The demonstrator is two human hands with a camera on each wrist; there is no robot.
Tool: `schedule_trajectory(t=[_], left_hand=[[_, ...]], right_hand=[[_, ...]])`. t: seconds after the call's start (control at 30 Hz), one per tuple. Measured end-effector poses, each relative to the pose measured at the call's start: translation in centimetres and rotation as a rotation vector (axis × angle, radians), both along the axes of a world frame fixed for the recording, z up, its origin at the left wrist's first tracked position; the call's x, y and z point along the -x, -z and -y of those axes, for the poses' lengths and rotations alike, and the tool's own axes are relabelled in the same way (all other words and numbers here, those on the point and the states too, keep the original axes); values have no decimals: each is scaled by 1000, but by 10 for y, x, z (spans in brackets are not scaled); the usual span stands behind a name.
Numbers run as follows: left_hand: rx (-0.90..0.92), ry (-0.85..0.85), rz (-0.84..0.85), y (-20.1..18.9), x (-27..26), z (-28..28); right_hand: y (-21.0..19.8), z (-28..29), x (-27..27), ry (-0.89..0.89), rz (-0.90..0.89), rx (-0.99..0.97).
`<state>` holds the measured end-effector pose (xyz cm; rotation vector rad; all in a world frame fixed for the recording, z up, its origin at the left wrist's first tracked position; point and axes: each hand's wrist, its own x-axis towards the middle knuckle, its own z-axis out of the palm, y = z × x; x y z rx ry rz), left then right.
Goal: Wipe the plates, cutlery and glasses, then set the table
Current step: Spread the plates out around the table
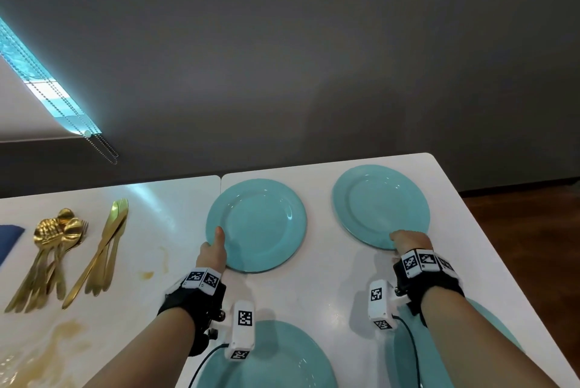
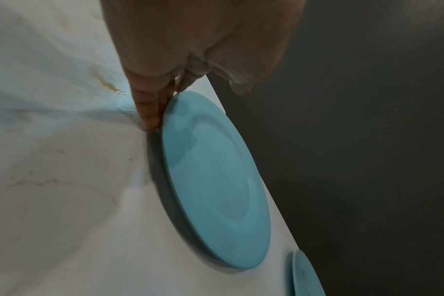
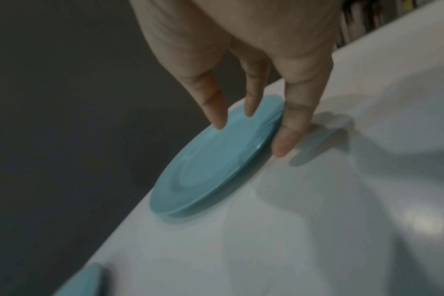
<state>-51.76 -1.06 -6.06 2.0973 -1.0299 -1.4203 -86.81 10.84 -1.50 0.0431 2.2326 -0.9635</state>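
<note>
Two teal plates lie flat at the far side of the white table (image 1: 329, 287). My left hand (image 1: 212, 251) is at the near-left rim of the left plate (image 1: 260, 224). Its straight fingers (image 2: 150, 108) press against that plate's (image 2: 210, 170) outer edge, and the thumb lies over the rim. My right hand (image 1: 408, 241) is at the near rim of the right plate (image 1: 381, 202). Two of its fingertips hover over that plate's (image 3: 210, 160) top, and another finger (image 3: 292, 124) touches the table beside the rim. Neither plate is lifted.
Two more teal plates (image 1: 282, 356) (image 1: 403, 356) lie near me under my forearms. Gold spoons and forks (image 1: 53, 249) and gold knives (image 1: 106, 249) lie at the left, beside a blue cloth (image 1: 9, 240). Brown stains (image 1: 147, 274) mark the left tabletop. The table's edge runs close on the right.
</note>
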Motion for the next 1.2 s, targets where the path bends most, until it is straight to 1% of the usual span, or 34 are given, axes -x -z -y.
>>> schedule_trajectory(t=[0.03, 0.1, 0.13, 0.2, 0.23, 0.3, 0.37, 0.47, 0.63, 0.7, 0.8, 0.93, 1.0, 1.1, 1.2], left_hand=[[-10, -3, -6, 10, -3, 1], [-24, -25, -30, 35, -12, 8], [-37, -33, -51, 33, -12, 7], [-37, -18, -87, 5, -7, 0], [-32, -10, -110, -17, -2, -6], [-42, 4, -156, -39, 4, -13], [-75, 15, -172, -39, 5, -15], [-101, 4, -217, -40, 6, -21], [-99, -17, -254, -44, 6, -23], [-99, -21, -270, -46, 6, -23], [-106, -46, -324, -49, 6, -22], [-100, -150, -496, -54, 6, -18], [-85, -162, -552, -56, 4, -14], [-89, -126, -601, -62, 0, -11], [-114, -80, -578, -70, -6, -13]], right_hand=[[-1, 0, -6, 16, 43, 11], [-2, 1, -14, 95, 161, 113], [-1, 2, -14, 143, 198, 168], [-2, 3, -11, 223, 241, 253], [-2, 3, -9, 253, 243, 283], [-4, 4, -5, 286, 233, 307], [-5, 2, -1, 290, 206, 313], [-6, -1, 1, 236, 151, 281], [-5, -3, 1, 189, 122, 241], [-4, -2, -3, 216, 148, 259], [-5, 1, -11, 293, 192, 338], [-1, -6, -18, 401, 254, 435], [-1, -10, -22, 431, 248, 456], [0, -14, -27, 430, 224, 448], [-6, -16, -38, 406, 184, 403]])
